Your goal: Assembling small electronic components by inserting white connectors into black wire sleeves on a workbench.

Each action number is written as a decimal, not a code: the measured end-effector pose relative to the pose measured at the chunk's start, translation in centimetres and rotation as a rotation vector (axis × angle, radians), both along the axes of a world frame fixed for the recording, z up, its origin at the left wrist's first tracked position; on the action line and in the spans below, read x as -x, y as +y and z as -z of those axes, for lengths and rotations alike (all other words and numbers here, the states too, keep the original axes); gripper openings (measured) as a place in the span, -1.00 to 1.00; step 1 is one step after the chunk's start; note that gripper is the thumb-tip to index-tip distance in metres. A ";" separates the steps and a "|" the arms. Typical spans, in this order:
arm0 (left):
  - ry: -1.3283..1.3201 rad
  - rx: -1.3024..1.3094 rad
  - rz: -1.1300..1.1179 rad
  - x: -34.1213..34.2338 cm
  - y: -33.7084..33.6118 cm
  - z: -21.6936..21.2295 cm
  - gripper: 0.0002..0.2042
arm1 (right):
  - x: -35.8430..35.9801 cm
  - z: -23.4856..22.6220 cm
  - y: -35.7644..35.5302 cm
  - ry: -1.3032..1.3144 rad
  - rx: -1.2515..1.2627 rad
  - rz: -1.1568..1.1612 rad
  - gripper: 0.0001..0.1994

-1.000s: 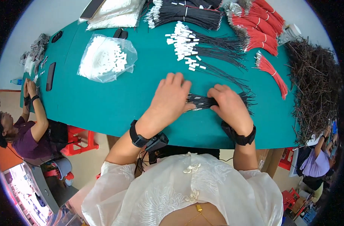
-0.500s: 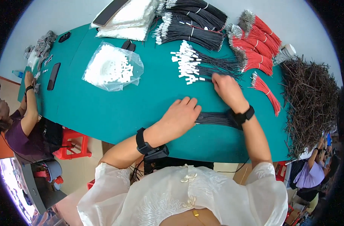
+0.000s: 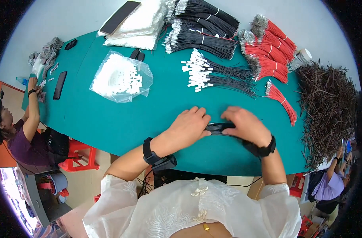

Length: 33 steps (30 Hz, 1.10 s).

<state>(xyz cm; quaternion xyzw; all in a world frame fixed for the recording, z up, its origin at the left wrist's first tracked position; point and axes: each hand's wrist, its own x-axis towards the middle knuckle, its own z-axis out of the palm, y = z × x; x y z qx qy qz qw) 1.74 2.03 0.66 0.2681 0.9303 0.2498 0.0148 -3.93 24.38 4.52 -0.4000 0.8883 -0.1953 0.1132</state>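
Note:
A flat bundle of black wires (image 3: 216,128) lies on the green table in front of me. Curled at its left end is my left hand (image 3: 188,125), fingertips down and thumb beside the wires; what it pinches is hidden. Over the bundle's right part hovers my right hand (image 3: 247,126), slightly blurred, its thumb and fingers apart with nothing seen between them. Farther off lie black wires with white connectors (image 3: 198,71) at their left ends. A clear bag of loose white connectors (image 3: 119,77) sits to the left of them.
Black wire bundles (image 3: 206,39) and red wire bundles (image 3: 272,51) are stacked at the back. A small red bundle (image 3: 282,101) and a heap of dark brown strands (image 3: 327,111) lie right. Left are a phone (image 3: 60,85) and a seated person (image 3: 24,131).
My right hand has come back from the white connectors toward me, down to the black wire bundle. My left hand stays almost in place. The view has shifted slightly.

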 end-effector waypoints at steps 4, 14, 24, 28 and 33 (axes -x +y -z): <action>-0.035 0.034 0.004 0.8 0.7 0.1 -0.78 | -1.0 0.9 -0.3 -0.069 0.041 0.050 -0.82; -0.149 -0.142 -0.038 1.8 -0.1 -0.3 -0.87 | -2.3 1.2 -0.3 -0.028 0.276 0.181 -0.88; -0.134 -0.190 -0.046 1.9 -0.8 -0.9 -0.88 | -2.4 0.4 -0.8 0.009 0.229 0.221 -0.91; -0.141 -0.213 -0.047 1.4 -1.1 -1.3 -0.87 | -2.4 0.3 -1.2 0.006 0.265 0.198 -0.91; -0.089 -0.294 -0.063 2.0 -1.5 -0.4 -0.86 | -2.0 1.0 -1.0 -0.003 0.293 0.212 -0.91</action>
